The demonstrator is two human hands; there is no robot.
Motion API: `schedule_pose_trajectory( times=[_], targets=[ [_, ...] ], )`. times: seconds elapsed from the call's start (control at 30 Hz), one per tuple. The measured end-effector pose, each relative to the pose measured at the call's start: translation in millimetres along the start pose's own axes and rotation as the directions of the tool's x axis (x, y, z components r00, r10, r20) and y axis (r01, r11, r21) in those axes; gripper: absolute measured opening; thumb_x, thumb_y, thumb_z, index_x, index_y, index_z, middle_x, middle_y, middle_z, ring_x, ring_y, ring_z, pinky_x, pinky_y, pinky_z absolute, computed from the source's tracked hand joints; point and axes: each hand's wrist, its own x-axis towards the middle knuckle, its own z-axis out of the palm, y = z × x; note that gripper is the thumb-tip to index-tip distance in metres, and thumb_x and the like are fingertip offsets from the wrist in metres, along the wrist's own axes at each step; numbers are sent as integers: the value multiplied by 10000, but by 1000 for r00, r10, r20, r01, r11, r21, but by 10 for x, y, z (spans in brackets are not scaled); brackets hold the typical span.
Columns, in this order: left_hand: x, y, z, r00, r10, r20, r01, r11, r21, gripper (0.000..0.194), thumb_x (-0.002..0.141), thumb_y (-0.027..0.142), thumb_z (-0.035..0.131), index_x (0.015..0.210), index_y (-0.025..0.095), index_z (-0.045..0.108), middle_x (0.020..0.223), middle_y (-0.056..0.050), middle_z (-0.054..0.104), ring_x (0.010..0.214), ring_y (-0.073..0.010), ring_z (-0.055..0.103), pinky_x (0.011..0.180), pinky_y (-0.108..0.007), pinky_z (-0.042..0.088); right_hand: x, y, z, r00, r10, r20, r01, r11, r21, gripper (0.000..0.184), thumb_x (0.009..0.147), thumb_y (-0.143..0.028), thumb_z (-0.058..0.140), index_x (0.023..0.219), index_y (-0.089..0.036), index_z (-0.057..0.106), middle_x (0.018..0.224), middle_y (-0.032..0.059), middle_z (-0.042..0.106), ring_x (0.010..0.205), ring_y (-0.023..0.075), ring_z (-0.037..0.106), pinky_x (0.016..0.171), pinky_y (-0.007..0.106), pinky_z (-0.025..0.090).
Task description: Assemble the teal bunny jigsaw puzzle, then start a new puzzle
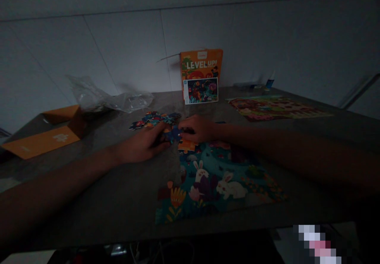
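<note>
In dim light, a partly joined jigsaw puzzle [213,188] with two white rabbits on teal lies flat on the grey table. My left hand [145,143] rests to the left of its upper edge, thumb and fingers curled around dark blue puzzle pieces. From the other side comes my right hand [198,128], its thumb and forefinger closed at the edge of a blue puzzle piece [176,132]. An orange puzzle piece [187,145] lies just under the right thumb. Behind the left fingers is a pile of loose puzzle pieces [152,118]. The right forearm covers part of the puzzle's far side.
An orange "LEVEL UP!" box [202,64] stands near the wall with a picture card [203,91] leaning on it. An open orange box tray [44,143] and clear plastic bags [127,101] lie left. Another puzzle [276,109] and a small bottle [270,82] are at the right.
</note>
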Motion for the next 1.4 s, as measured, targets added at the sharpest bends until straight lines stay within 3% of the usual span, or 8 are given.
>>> schedule_pose_trajectory(
  times=[1.13,1.4],
  targets=[
    [4,-7,10,1000,-14,-8,14,1000,-9,308,924,352,515,1177,179,490,803,-15,626,689,-189,616,586,-286,422,4,19,15,998,-43,-39,43,999,8,149,864,-273,535,761,-167,556,666,-8,531,600,119,441,596,251,299],
    [7,-7,3,1000,-9,-5,9,1000,-6,320,915,358,522,1174,173,490,804,-18,624,692,-198,613,593,-293,415,-3,7,3,1000,4,-11,-3,999,36,153,871,-284,542,785,-162,576,655,-16,536,586,115,443,593,254,307]
  ],
)
